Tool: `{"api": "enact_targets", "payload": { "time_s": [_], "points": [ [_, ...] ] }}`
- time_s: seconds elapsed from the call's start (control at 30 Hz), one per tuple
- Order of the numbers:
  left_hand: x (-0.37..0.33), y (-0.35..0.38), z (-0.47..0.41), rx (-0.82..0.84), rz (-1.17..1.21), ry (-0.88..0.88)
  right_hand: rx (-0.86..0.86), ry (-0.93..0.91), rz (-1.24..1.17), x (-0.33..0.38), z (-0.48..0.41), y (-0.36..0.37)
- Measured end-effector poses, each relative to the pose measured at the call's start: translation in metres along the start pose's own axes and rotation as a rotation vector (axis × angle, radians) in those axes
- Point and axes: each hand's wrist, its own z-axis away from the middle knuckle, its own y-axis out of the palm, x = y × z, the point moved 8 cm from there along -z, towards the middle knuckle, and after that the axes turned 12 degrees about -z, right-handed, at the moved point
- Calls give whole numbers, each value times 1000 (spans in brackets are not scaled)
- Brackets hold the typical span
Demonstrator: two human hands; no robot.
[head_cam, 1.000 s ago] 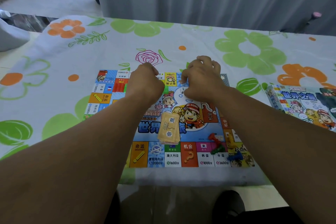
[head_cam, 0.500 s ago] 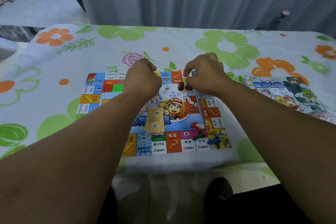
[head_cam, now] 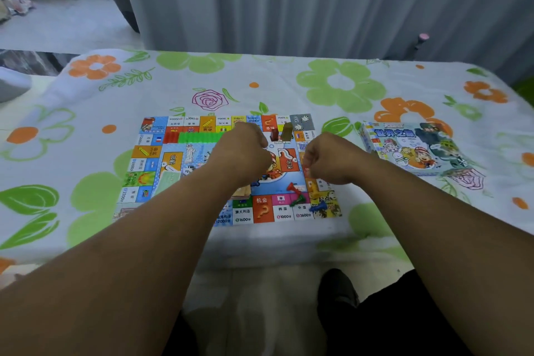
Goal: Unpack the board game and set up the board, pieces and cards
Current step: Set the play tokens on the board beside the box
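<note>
The board (head_cam: 261, 209) is lying open on the flowered tablecloth (head_cam: 86, 153). The left hand (head_cam: 242, 153) is hanging over the board's middle and the right hand (head_cam: 326, 162) over its right edge, both with fingers curled under, so I cannot tell whether they are pinching anything. A row of houses (head_cam: 196, 137) is running along the board's far side, pawns (head_cam: 299, 199) are lying at its near right corner, and the box (head_cam: 413, 147) is sitting well to its right.
</note>
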Motion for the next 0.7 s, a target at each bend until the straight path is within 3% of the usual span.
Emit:
{"api": "enact_targets", "payload": {
  "time_s": [0.3, 0.7],
  "points": [
    [-25, 48, 9, 184, -171, 107, 76, 151, -31, -40, 7, 13],
    [-24, 57, -24, 181, -261, 85, 138, 140, -11, -36, -23, 20]
  ]
}}
